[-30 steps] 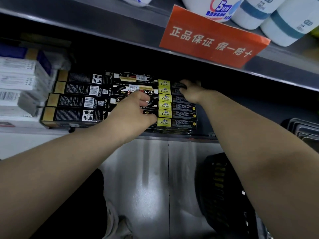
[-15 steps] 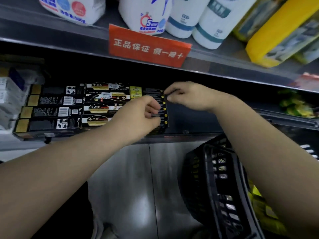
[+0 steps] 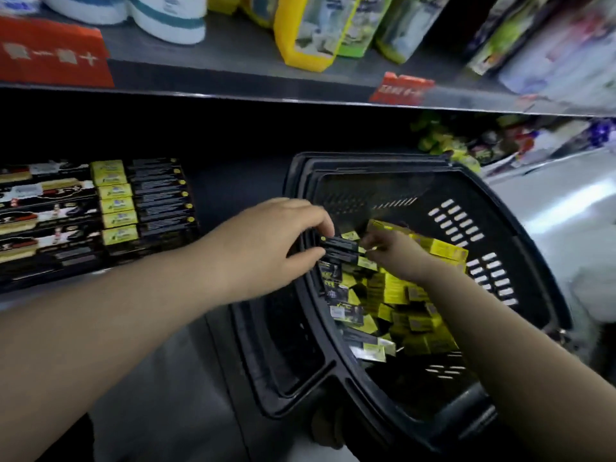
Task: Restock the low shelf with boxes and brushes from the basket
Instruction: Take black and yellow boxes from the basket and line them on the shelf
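Now, head view: both hands, at the stacked boxes (image 3: 160, 195) half a second earlier, are over the basket (image 3: 333, 368). Slim black boxes (image 3: 340, 250) are pinched by curled fingers, left hand (image 3: 280, 241) at one end, right hand (image 3: 393, 255) at the yellow end. Red sign (image 3: 53, 55) lettering is blurred, unreadable. Bare low shelf (image 3: 233, 195) separates stack from basket rim.

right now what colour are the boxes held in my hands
Black with yellow ends; the boxes show best in the head view.
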Motion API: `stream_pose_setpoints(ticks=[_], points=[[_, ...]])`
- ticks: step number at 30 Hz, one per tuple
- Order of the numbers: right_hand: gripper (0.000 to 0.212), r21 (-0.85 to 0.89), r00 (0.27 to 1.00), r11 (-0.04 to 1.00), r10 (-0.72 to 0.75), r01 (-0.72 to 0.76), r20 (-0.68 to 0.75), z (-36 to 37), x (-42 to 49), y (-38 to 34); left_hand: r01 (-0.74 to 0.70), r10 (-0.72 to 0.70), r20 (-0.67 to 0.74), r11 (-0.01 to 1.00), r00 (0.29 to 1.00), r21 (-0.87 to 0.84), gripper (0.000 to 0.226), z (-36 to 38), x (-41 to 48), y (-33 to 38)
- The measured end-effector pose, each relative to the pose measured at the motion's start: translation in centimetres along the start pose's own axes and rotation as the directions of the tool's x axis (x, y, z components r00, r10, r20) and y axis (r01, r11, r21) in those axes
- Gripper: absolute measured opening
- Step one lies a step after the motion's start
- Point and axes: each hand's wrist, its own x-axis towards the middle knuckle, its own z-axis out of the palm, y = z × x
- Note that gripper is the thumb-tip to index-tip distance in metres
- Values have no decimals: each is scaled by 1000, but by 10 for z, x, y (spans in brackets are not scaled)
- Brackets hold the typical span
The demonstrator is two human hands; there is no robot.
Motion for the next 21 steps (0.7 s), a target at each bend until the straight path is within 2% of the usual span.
stream_pose_setpoints(ticks=[2, 5, 9, 13, 18, 20, 21], points=[[51, -214, 993, 974, 87, -68, 84, 21, 12, 21, -23, 21, 50, 999, 999, 37, 24, 9, 5, 1], [78, -387, 989, 915, 142, -116, 40, 44, 30, 39, -35, 27, 103, 996, 994, 78, 24, 19, 8, -1], [75, -409, 988, 900, 155, -150, -20, 61, 53, 44, -33, 22, 129, 996, 991, 88, 22, 25, 10, -4], [72, -531, 993, 841, 114, -103, -13, 57, 58, 45, 80, -73, 109, 995, 991, -61, 18, 24, 17, -1], [50, -377, 984, 913, 177, -156, 19, 51, 44, 42, 190, -173, 81, 937, 982, -294, 18, 19, 25, 10], [48, -254, 984, 952, 180, -172, 8, 27, 33, 33, 266, -252, 94, 846, 963, -462, 18, 16, 30, 13], [49, -139, 984, 974, 179, -176, 4, 11, 26, 26, 318, -304, 119, 776, 945, -544, 19, 14, 32, 13]])
